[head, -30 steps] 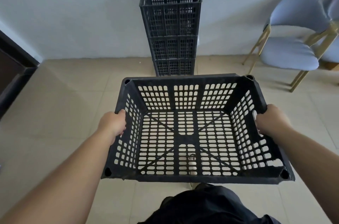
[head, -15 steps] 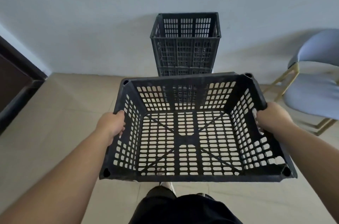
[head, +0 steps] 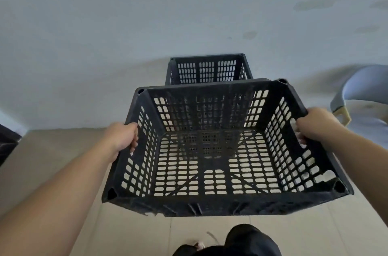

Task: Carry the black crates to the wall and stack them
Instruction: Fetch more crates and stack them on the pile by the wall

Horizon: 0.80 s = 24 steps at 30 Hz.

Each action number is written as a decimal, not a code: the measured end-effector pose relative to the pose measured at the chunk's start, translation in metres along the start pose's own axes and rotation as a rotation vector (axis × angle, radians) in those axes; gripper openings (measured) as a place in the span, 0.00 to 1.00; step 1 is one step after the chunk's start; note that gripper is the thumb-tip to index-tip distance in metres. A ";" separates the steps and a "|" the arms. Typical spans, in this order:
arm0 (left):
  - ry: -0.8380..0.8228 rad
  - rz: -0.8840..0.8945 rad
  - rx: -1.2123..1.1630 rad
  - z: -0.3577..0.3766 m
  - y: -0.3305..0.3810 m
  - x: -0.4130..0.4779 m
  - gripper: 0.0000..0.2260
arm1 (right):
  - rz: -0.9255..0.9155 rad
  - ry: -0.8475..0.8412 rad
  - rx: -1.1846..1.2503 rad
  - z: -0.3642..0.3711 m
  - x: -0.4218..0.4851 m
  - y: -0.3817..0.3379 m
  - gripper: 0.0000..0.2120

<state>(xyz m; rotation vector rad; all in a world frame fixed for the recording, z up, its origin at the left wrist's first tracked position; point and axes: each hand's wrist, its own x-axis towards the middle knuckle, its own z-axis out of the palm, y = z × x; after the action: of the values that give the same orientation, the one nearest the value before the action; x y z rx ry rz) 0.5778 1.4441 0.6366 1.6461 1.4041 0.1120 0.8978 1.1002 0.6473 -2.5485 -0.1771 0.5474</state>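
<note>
I hold an empty black slotted crate (head: 214, 205) in the air in front of me, its open top facing up. My left hand (head: 123, 138) grips its left rim and my right hand (head: 312, 125) grips its right rim. Straight behind it stands the stack of black crates (head: 207, 69) against the pale wall (head: 126, 25). Only the stack's top crate shows above the far rim of the crate I carry; the lower ones are hidden behind it.
A light blue padded chair (head: 365, 96) with a gold leg stands at the right, close to the stack. A dark door frame (head: 8, 140) sits at the left edge. The beige tiled floor (head: 52, 150) runs to the wall. My dark trouser leg (head: 241, 241) shows below the crate.
I have come closer to the wall: the stack looms larger and is now mostly hidden behind the carried crate. The crate has risen higher and the chair has slid to the right edge.
</note>
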 end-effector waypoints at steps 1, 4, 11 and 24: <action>-0.003 0.010 0.006 -0.004 0.018 0.010 0.18 | -0.003 -0.010 0.010 -0.005 0.014 -0.011 0.07; -0.024 0.030 -0.017 -0.013 0.071 0.045 0.18 | -0.029 -0.034 0.047 -0.022 0.055 -0.048 0.10; 0.003 0.059 -0.082 -0.018 0.181 0.107 0.17 | -0.076 -0.081 0.101 -0.064 0.159 -0.123 0.15; 0.010 0.072 -0.100 -0.019 0.304 0.238 0.18 | -0.106 0.052 0.153 -0.091 0.280 -0.252 0.09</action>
<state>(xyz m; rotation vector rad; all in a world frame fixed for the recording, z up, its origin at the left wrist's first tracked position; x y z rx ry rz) 0.8677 1.6772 0.7412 1.6148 1.3257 0.2285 1.1854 1.3378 0.7522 -2.3870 -0.2404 0.4359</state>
